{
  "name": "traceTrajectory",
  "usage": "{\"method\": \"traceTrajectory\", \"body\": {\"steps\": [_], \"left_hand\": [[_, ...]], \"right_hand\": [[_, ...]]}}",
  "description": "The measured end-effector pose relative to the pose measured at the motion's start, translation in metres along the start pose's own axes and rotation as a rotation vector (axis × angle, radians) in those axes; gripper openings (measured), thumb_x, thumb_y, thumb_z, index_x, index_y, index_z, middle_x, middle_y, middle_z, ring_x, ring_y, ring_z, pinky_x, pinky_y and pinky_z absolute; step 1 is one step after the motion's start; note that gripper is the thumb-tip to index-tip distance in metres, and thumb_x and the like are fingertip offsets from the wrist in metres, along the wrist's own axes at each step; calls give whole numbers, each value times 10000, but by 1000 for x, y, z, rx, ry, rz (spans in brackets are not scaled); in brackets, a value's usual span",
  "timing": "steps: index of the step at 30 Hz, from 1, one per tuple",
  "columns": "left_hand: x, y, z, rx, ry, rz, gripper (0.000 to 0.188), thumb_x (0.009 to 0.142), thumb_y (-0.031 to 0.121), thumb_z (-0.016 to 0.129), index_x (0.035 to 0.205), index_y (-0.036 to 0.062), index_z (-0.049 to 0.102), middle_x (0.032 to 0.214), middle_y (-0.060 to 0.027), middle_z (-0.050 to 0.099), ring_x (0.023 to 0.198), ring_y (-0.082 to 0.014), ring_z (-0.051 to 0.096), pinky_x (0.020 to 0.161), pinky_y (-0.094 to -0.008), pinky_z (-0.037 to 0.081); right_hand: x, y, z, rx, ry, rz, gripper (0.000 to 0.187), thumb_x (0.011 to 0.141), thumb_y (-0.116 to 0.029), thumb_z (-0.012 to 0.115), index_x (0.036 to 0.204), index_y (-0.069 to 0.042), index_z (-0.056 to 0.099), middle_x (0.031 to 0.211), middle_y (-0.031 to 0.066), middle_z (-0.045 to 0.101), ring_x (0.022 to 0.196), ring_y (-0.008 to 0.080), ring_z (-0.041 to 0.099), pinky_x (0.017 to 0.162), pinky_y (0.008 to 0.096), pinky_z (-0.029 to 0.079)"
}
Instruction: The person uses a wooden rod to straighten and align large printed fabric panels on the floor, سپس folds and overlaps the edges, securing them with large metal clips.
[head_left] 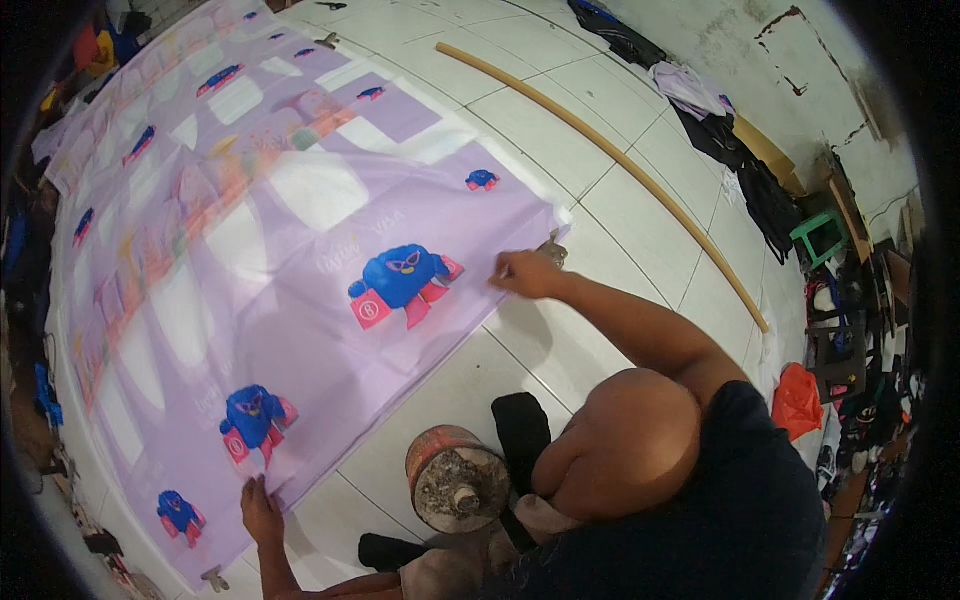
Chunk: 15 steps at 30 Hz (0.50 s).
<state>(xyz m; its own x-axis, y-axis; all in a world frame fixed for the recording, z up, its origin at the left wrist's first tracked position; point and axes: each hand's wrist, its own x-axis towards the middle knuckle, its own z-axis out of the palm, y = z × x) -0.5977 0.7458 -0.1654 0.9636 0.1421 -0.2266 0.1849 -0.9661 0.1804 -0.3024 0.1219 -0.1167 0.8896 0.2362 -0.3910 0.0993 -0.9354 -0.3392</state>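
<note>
"Head view, working outward: what sat closest?"

"A rough, round weight stood on the tiled floor by the person's feet, just off the near edge of the purple printed sheet. That sheet lay spread across the left of the view."

"And the left hand?"

"Its fingertips rested on the sheet by the near edge, close together. I couldn't tell whether they pinched any cloth. A metal clip sat at the nearest corner."

"The right hand?"

"Farther along, at the opposite end of that edge. Thumb and fingers were bunched; whether fabric was caught between them, the view didn't show. Another clip was just beyond."

"What worried you?"

"Uneven pulling. If one hand had tugged harder, the thin sheet could have creased diagonally, or a corner could have slipped its clip. A foot moved carelessly could have knocked the weight onto the edge."

"Beyond that?"

"A long wooden pole lay well apart from the cloth, with a green stool past it."
</note>
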Motion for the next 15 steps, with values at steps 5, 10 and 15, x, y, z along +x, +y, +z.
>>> {"method": "traceTrajectory", "body": {"steps": [5,10,15], "left_hand": [[-17,2,-8,67,47,92,307,868,125,608,1170,68,629,1038,-160,646,954,-354,617,805,-454,511],[-29,32,-6,-50,170,-121,317,852,99,638,1162,40,615,1070,-199,626,1002,-385,596,876,-449,489],[-24,18,5,96,257,-17,321,860,60,604,1175,-4,595,1124,-230,618,1072,-397,585,942,-437,469]], "right_hand": [[28,76,-12,36,240,547,615,856,-564,595,1194,-50,575,1110,175,650,1050,318,641,892,449,511],[44,81,-16,11,290,672,688,884,-632,527,1228,-36,555,1212,174,580,1128,333,596,921,452,509],[62,83,-1,-9,263,594,561,900,-511,566,1231,-58,575,1181,189,581,1106,345,599,891,466,519]]}}
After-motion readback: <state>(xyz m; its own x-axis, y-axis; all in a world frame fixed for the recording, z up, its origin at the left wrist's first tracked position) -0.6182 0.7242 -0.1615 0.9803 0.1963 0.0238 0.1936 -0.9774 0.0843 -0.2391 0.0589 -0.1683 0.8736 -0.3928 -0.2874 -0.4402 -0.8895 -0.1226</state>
